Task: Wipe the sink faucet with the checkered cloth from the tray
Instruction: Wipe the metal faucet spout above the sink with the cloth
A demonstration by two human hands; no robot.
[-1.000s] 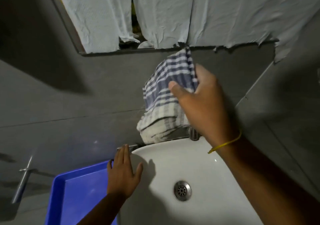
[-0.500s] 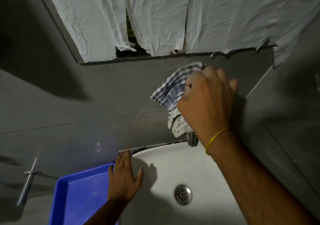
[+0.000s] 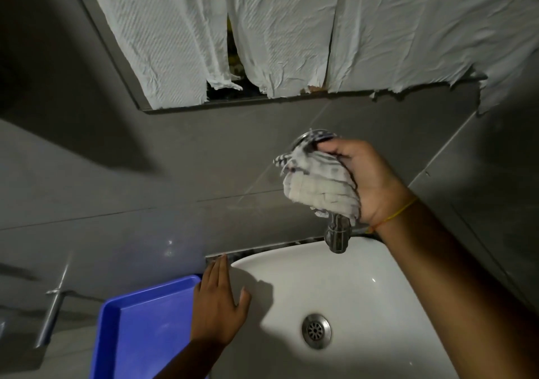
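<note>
now cloth (image 3: pixel 319 183) bunched lower around faucet (image 3: pixel 337 234), right hand (image 3: pixel 369 180) turned palm-in

White sink (image 3: pixel 364 265) against grey tiled wall (image 3: pixel 145 203); blue tray (image 3: pixel 140 335) beside its left edge; left hand (image 3: pixel 217 308) flat on rim.

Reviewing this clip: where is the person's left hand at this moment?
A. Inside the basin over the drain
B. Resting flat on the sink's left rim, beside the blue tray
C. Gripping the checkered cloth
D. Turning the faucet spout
B: the left hand lies flat with fingers spread on the rim of the sink, next to the blue tray, while the right hand holds the checkered cloth on the faucet.
</note>
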